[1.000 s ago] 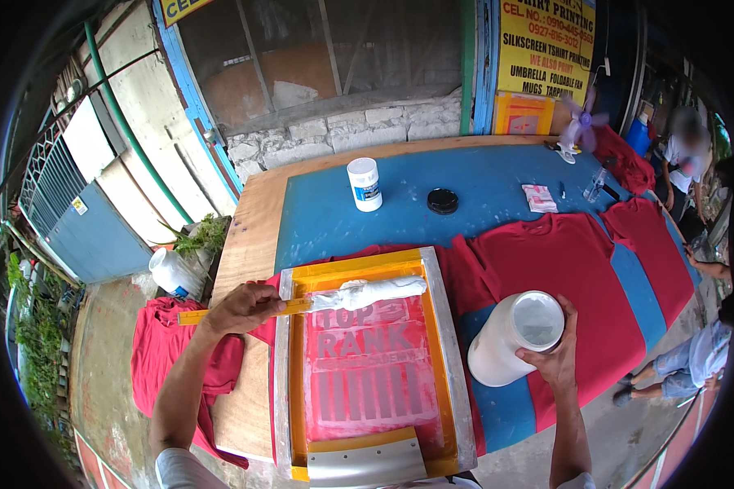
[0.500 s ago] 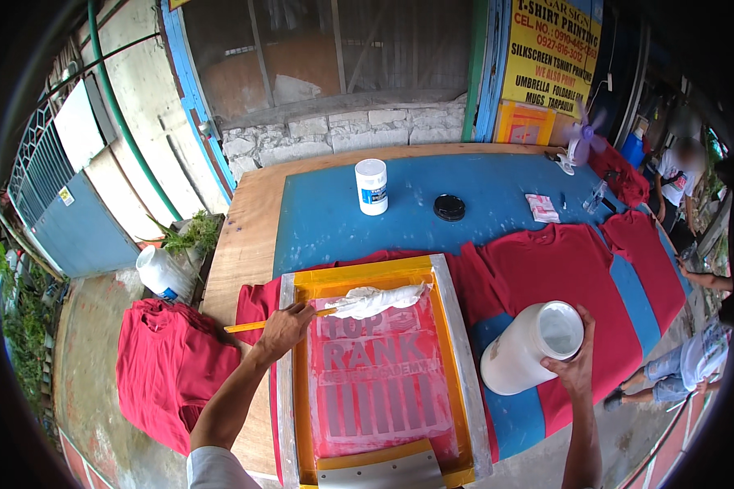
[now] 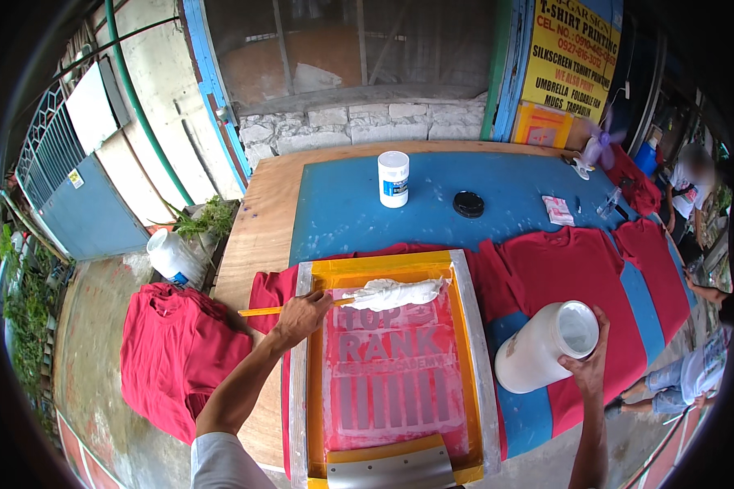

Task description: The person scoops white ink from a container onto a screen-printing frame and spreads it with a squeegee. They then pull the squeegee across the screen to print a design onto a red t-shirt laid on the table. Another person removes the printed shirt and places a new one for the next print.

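Note:
My left hand (image 3: pixel 302 319) is closed around a thin yellow stick (image 3: pixel 263 311) over the upper left of a silk-screen frame (image 3: pixel 483 383). The stick's far end goes into a thick line of white ink (image 3: pixel 400 295) along the top of the mesh. On the right, my right hand (image 3: pixel 591 359) grips a large white plastic jar (image 3: pixel 534 352) near its rim. The jar is tilted, its open mouth facing up and toward me, with white inside. At the frame's near end rests a squeegee (image 3: pixel 393 468). Part of a red shirt shows from under the frame.
Red shirts (image 3: pixel 559 265) lie spread along the blue-topped table (image 3: pixel 342 204). Farther back stand a smaller white jar (image 3: pixel 393 179) and a black lid (image 3: pixel 468 204). Folded red shirts (image 3: pixel 179 350) are piled at left, near another white jar (image 3: pixel 175 257). People (image 3: pixel 693 183) are at far right.
The whole view has shifted slightly, so everything appears a little farther right. Both hands keep their holds on the stick and the jar. The white ink looks much the same.

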`<state>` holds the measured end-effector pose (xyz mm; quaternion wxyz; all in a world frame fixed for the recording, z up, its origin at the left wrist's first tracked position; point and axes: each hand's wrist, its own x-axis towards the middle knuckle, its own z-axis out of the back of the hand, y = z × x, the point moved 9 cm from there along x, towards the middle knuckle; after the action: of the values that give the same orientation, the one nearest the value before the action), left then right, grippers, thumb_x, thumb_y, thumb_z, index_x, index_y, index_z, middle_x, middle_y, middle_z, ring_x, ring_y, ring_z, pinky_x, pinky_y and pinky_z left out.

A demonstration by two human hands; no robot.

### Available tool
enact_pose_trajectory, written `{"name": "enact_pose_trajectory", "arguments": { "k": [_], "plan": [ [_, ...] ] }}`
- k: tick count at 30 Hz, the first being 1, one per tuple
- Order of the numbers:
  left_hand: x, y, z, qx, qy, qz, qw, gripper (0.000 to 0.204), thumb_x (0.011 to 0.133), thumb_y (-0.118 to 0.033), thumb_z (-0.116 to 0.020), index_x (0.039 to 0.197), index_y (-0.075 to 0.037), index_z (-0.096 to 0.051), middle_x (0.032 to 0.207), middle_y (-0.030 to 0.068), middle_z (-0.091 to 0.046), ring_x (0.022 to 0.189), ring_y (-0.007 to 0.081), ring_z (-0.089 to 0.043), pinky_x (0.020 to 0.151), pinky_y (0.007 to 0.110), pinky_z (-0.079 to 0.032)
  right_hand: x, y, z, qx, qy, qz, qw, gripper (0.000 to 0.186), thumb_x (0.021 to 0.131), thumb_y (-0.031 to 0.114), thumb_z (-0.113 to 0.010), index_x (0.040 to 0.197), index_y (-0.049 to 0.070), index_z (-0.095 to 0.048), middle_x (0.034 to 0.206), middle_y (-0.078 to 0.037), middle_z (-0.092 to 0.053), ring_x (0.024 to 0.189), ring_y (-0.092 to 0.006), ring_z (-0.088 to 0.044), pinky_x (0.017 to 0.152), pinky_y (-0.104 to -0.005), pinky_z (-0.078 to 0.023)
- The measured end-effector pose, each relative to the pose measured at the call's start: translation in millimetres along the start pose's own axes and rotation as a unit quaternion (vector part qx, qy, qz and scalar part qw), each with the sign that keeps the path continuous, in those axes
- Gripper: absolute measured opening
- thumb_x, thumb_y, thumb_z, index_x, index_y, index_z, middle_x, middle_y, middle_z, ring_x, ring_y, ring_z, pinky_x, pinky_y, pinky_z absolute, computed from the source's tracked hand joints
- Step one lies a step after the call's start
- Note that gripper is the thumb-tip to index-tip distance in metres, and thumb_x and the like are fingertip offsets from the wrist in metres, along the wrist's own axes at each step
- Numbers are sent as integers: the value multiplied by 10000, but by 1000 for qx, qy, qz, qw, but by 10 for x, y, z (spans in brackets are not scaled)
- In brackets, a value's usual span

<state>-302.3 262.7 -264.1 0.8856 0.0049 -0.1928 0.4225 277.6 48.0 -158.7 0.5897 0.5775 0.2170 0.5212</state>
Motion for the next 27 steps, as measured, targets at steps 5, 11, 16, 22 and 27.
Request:
{"name": "enact_pose_trajectory", "arguments": {
  "k": [5, 11, 16, 22, 27],
  "plan": [
    [27, 73, 7, 21, 12, 6, 1000, 193, 1095, -223, -685, 1187, -58, -643, 1006, 190, -750, 841, 436, -748, 628, 537, -608, -32, 23, -16, -1, 8, 2, 1000, 1472, 553, 579, -1102, 1681, 51, -318, 1547, -159, -522, 1464, -332, -557, 1240, -506, -493],
    [12, 147, 58, -16, -13, -21, 1000, 206, 1095, -227, -688, 1195, -55, -638, 963, 172, -735, 831, 425, -739, 626, 539, -599, -25, 36, -8, -27, 6, 7, 1000, 1463, 565, 635, -1079, 1676, 47, -331, 1549, -160, -519, 1453, -340, -568, 1230, -512, -504],
    [-49, 193, 34, -13, -8, -4, 1000, 212, 1104, -228, -674, 1221, -54, -638, 969, 170, -735, 840, 425, -739, 633, 534, -602, -5, 14, 33, -52, -4, 20, 998, 1471, 560, 663, -1070, 1678, 49, -337, 1558, -158, -513, 1459, -340, -560, 1232, -511, -501],
    [-90, 180, -55, -16, 3, 10, 1000, 249, 1107, -223, -668, 1284, -50, -645, 976, 175, -737, 852, 420, -739, 658, 522, -610, -3, -9, 46, -58, -7, 20, 998, 1476, 556, 680, -1065, 1680, 54, -340, 1565, -157, -506, 1467, -334, -553, 1225, -506, -500],
    [-101, 207, -39, -26, -38, -21, 999, 239, 1110, -225, -666, 1272, -50, -643, 982, 173, -739, 871, 407, -739, 661, 527, -606, -21, -10, 50, -58, -10, 23, 998, 1487, 548, 689, -1065, 1682, 58, -339, 1564, -154, -509, 1461, -331, -556, 1224, -503, -499]
  ]
}}
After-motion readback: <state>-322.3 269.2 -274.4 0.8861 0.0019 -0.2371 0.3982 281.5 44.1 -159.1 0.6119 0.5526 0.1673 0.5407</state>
